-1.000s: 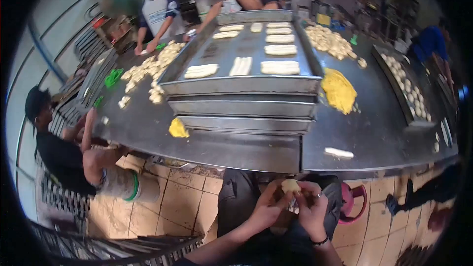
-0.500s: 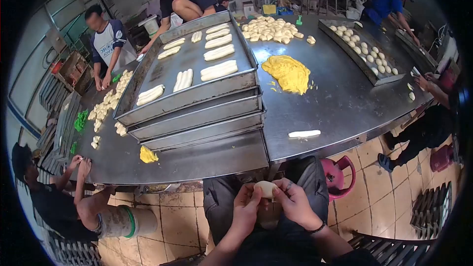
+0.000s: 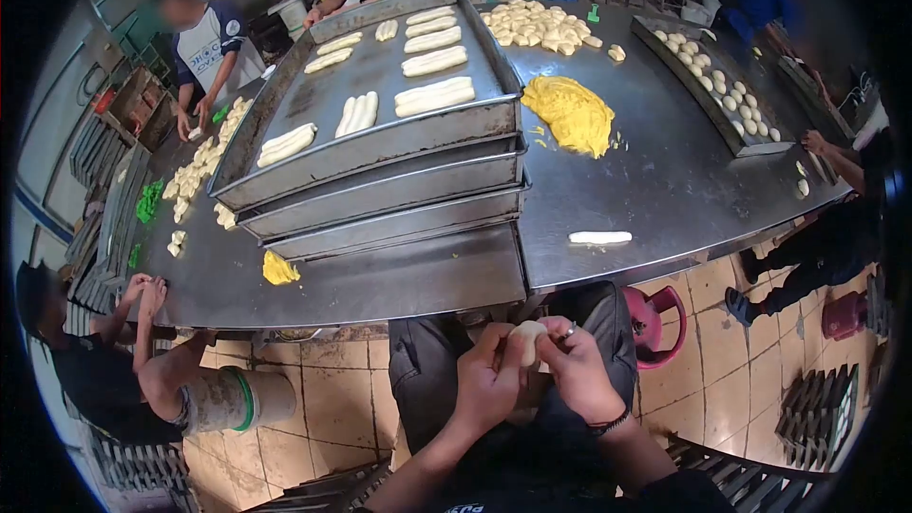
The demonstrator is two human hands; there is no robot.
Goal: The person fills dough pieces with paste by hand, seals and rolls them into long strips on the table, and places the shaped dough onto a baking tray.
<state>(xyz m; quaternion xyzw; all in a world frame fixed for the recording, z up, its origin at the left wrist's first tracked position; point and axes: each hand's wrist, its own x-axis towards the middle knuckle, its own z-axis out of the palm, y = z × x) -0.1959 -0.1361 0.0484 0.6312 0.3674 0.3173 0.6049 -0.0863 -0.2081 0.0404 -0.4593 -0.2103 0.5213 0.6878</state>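
Observation:
Above my lap, a small piece of pale dough (image 3: 528, 340) is pinched between both of my hands. My left hand (image 3: 489, 375) closes around its left side, with the thumb pressed on it. On the other side, my right hand (image 3: 579, 372) grips the dough with thumb and fingers; a ring and a dark bracelet show there. The fingers cover part of the dough. A rolled white dough strip (image 3: 600, 237) lies near the front edge of the metal table (image 3: 665, 195), ahead of my right hand.
Stacked metal trays (image 3: 380, 150) hold dough strips on top. Yellow filling (image 3: 570, 116) and a dough pile (image 3: 541, 27) lie right of them. Another tray (image 3: 719, 114) holds dough balls. Several people work around the table. A pink gas cylinder (image 3: 655, 328) stands by my right knee.
Both hands have risen slightly, and the dough now stands more upright between the fingers. My view has tilted, so the table appears higher. The person at the right has moved a hand along the table edge.

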